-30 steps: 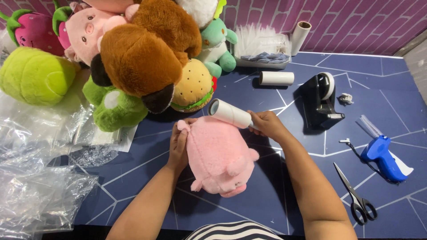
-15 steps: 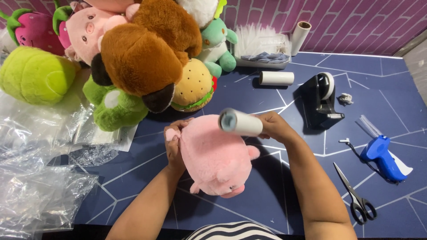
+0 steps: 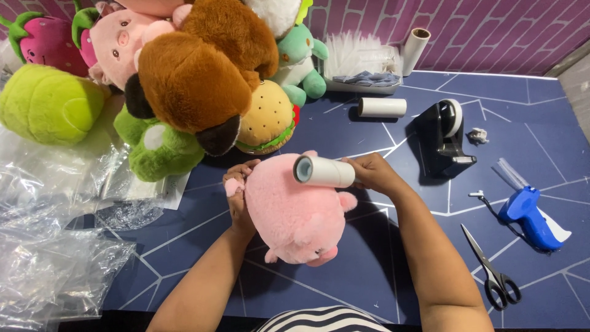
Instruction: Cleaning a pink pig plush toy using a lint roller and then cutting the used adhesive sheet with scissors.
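Note:
A pink plush pig (image 3: 294, 216) lies on the dark blue table (image 3: 393, 270) in front of me. My left hand (image 3: 238, 195) grips its far left edge by an ear. A white lint roller (image 3: 324, 171) rests on the top of the pig, and my right hand (image 3: 370, 173) holds it by its right end. The roller's open end faces left toward the camera.
A heap of plush toys fills the back left: a brown dog (image 3: 196, 77), a burger (image 3: 265, 120), a green frog (image 3: 158, 150). Clear plastic bags (image 3: 55, 246) lie left. A spare roll (image 3: 381, 107), a tape dispenser (image 3: 447, 136), a blue tagging gun (image 3: 527, 210) and scissors (image 3: 491, 267) lie right.
The lint roller has moved from the far edge of the pig down onto its back. The pig has been tilted up toward me between both hands.

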